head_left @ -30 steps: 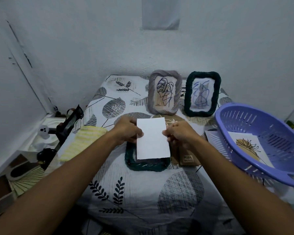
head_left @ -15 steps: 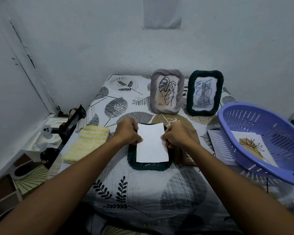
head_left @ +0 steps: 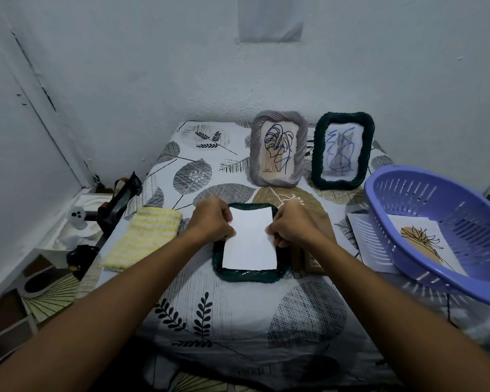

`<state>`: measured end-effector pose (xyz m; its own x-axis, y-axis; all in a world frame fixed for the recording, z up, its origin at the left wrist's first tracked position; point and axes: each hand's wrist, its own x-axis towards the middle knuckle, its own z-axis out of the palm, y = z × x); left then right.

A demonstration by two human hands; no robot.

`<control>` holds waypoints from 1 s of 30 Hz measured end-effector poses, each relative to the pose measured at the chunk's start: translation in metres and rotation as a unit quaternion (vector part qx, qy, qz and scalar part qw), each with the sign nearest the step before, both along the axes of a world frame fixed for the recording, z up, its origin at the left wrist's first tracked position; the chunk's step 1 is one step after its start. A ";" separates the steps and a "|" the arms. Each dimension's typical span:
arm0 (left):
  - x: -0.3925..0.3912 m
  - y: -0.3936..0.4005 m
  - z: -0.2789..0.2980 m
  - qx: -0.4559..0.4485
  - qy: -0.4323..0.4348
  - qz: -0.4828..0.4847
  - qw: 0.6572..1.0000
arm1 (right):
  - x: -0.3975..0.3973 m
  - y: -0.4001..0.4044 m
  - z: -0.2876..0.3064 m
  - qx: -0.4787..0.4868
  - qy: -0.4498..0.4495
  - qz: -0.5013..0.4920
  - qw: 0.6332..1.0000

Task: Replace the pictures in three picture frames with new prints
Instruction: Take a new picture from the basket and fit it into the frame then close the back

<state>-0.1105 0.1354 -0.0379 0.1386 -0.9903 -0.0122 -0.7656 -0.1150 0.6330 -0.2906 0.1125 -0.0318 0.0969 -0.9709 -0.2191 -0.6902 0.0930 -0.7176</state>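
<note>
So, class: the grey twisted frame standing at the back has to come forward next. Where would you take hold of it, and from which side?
Grip the grey twisted frame by its two long side rails, coming from the front. It stands upright, leaning back, with the dark green standing frame close on its right, so one side is tight.

I see a dim, cool-toned scene under soft, diffuse light with a bluish cast; its source lies outside my view. The white wall reads grey-blue and darkens toward the upper corners. Shadows are soft: a faint one beneath the purple basket, deeper shade along the near edge of the patterned tablecloth and over both forearms. The white paper is the brightest surface, without glare. Wide-angle distortion bows the wall edges and stretches the forearms at the lower corners. The centre is fairly sharp; the left hand shows slight motion blur, and the clutter at the left edge is soft.
</note>
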 end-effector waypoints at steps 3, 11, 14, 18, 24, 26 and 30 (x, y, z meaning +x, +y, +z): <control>0.001 -0.002 -0.003 -0.001 -0.012 -0.007 1.000 | 0.000 0.000 -0.002 -0.002 0.009 0.001 1.000; 0.003 -0.001 -0.006 -0.032 -0.117 -0.052 0.991 | -0.005 -0.001 -0.008 -0.065 0.077 0.024 0.995; 0.009 0.005 -0.005 -0.072 -0.161 -0.139 0.974 | -0.011 0.001 -0.010 -0.148 0.156 0.049 0.975; 0.022 0.015 -0.006 -0.013 -0.174 -0.261 0.949 | -0.024 0.005 -0.002 -0.156 0.196 0.168 0.953; 0.032 0.024 -0.015 0.003 -0.206 -0.301 0.931 | -0.037 0.010 0.002 -0.098 0.266 0.289 0.914; 0.033 0.024 -0.017 -0.004 -0.201 -0.304 0.931 | -0.037 0.009 -0.001 -0.094 0.274 0.301 0.909; 0.033 0.021 -0.016 -0.015 -0.189 -0.303 0.934 | -0.039 0.003 -0.009 -0.102 0.276 0.292 0.910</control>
